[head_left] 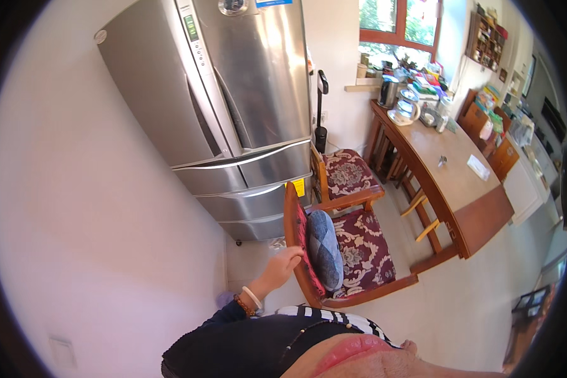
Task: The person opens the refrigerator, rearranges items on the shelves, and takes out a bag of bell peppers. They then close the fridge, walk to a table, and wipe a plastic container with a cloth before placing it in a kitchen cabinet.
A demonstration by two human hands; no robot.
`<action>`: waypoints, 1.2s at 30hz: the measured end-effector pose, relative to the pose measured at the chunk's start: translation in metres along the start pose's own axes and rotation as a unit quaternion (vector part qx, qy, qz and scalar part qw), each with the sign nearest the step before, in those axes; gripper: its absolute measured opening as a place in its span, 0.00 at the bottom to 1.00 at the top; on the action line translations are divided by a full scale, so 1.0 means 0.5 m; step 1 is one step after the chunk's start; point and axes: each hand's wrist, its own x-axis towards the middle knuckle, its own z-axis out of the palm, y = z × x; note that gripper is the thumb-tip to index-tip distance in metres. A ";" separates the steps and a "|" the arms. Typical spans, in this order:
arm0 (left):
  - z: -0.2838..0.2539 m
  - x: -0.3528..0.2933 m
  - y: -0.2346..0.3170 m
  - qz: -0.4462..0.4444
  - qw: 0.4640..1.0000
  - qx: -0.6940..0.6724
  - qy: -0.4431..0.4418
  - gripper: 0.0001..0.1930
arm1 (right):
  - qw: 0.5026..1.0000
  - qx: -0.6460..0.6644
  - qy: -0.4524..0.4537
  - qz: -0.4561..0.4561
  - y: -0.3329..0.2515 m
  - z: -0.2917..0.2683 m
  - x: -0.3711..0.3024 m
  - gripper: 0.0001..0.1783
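My left hand, with a white bangle and a beaded bracelet at the wrist, reaches out from a dark sleeve. Its fingers are closed on the back edge of a wooden armchair with maroon floral upholstery. A blue-grey checked cushion leans against the inside of that backrest. Beyond the armrest stands a second chair with a matching seat. My right hand is out of the picture.
A steel refrigerator stands against the wall ahead. To the right, a wooden table carries a glass kettle, a white packet and piled items. A black upright stick-like appliance stands beside the refrigerator.
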 end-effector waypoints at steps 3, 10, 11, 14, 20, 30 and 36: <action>-0.046 0.022 0.004 0.036 0.996 0.086 0.014 0.18 | 0.987 0.159 0.015 -0.018 -0.080 -0.071 -0.061 0.12; -0.034 0.017 0.120 0.033 0.995 0.087 0.044 0.22 | 0.949 0.297 -0.066 0.081 -0.200 -0.159 -0.108 0.13; -0.017 0.005 0.141 0.031 0.993 0.101 0.049 0.23 | 0.958 0.261 -0.074 0.095 -0.189 -0.157 -0.100 0.16; 0.056 -0.024 0.197 0.051 0.992 0.114 0.029 0.23 | 0.991 0.098 -0.069 0.063 -0.127 -0.141 -0.070 0.19; 0.320 0.004 0.360 0.100 0.993 0.057 -0.040 0.22 | 0.929 0.348 0.000 0.123 0.084 -0.121 -0.124 0.14; 0.794 0.077 0.675 0.274 0.933 0.009 -0.235 0.22 | 0.838 0.401 0.024 0.370 0.469 -0.058 -0.375 0.12; 1.011 0.130 0.772 0.297 0.898 -0.042 -0.322 0.23 | 0.810 0.449 0.098 0.364 0.504 -0.042 -0.437 0.12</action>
